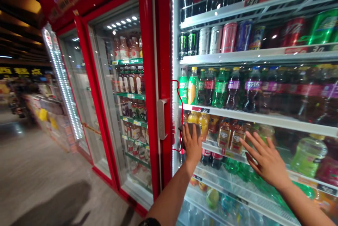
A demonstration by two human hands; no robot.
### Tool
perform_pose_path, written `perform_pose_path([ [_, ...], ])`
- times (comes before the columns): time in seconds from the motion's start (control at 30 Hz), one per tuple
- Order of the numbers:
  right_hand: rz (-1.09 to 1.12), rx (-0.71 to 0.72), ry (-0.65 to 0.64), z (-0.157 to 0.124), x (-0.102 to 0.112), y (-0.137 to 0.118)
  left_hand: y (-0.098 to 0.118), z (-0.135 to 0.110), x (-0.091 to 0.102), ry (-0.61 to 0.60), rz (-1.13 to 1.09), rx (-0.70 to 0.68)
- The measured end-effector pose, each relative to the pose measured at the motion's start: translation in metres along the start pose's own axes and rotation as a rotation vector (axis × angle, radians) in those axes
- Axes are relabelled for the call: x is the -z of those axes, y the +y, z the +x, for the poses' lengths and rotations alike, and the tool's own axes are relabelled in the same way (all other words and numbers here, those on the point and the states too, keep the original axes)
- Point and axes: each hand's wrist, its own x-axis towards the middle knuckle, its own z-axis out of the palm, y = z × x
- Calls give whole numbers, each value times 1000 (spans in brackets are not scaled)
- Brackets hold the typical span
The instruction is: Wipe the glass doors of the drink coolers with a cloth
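My left hand (192, 143) holds a dark grey cloth (194, 129) flat beneath its fingers, up against the glass front of the drinks fridge. Its fingers are stretched out over the cloth. To the right, my right hand (268, 160) is open with the fingers spread and nothing in it. It is at or close to the same glass; whether it touches I cannot tell. Behind the glass, between the hands, stand amber bottles (224, 134) on a white shelf. Yellow juice bottles (204, 124) are beside the cloth.
A grey door handle (162, 119) juts from the red frame left of my left hand. Further left are red fridges with glass doors (132, 85) and shelved drinks. Monster cans (192, 42) and soda bottles (221, 86) fill upper shelves. Grey floor (52, 169) extends at left.
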Motion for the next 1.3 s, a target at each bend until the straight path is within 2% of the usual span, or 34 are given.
perform_pose_path([
  [0.07,44,95,-36,-14,8,0,26,-16,-7,-81,13,-128],
  [0.17,76,221,-118,-51,28,2,58,-37,-16,-86,11,-172],
  [0.23,101,236,-179,-81,50,6,79,-40,-19,-26,0,-127],
  [0.4,99,78,-287,-159,132,40,148,-24,-27,92,-38,89],
  [0.5,56,-26,-340,-208,185,73,209,-27,-40,49,-89,71],
  [0.63,15,-171,-380,-275,248,113,307,-55,-60,-13,-180,-57],
  [0.77,-50,-267,-384,-330,300,142,404,-88,-81,-89,-213,-204],
  [0.9,-97,-335,-384,-369,345,170,485,-103,-101,-142,-218,-364],
  [1.0,-110,-402,-340,-388,366,194,534,-101,-115,-114,-266,-383],
  [1.1,-116,-470,-245,-394,372,223,577,-92,-124,-17,-393,-400],
  [1.2,-108,-501,-162,-388,372,260,620,-83,-130,104,-537,-499],
  [1.3,-89,-479,-96,-375,372,302,661,-77,-135,200,-576,-642],
])
